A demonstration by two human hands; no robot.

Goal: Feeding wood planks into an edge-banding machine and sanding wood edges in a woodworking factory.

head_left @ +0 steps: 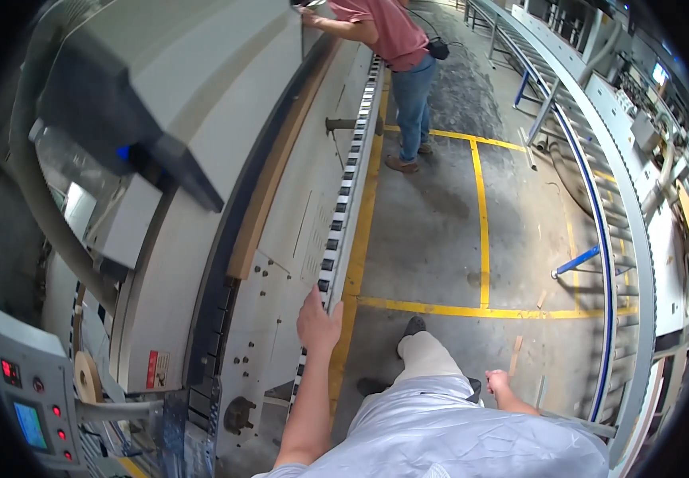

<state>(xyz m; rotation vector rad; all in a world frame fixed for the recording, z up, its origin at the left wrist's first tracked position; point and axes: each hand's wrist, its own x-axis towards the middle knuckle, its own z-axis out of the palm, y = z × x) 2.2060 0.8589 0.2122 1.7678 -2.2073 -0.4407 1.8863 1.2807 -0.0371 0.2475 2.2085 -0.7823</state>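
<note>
My left hand reaches forward over the roller rail along the side of a long beige machine. Its thumb and fingers are apart with nothing between them, and it looks to rest on or just over the rail. A long brown board lies along the machine's edge, ahead and left of this hand. Low at my right side hangs my right hand, its fingers curled in, with nothing visible in them. The floor is below it, and it touches nothing that I can see.
Ahead, a person in a pink shirt and jeans stands by the machine, one hand at its far part. A control panel is at lower left, near a tape roll. A roller conveyor curves along the right. Yellow lines mark the floor.
</note>
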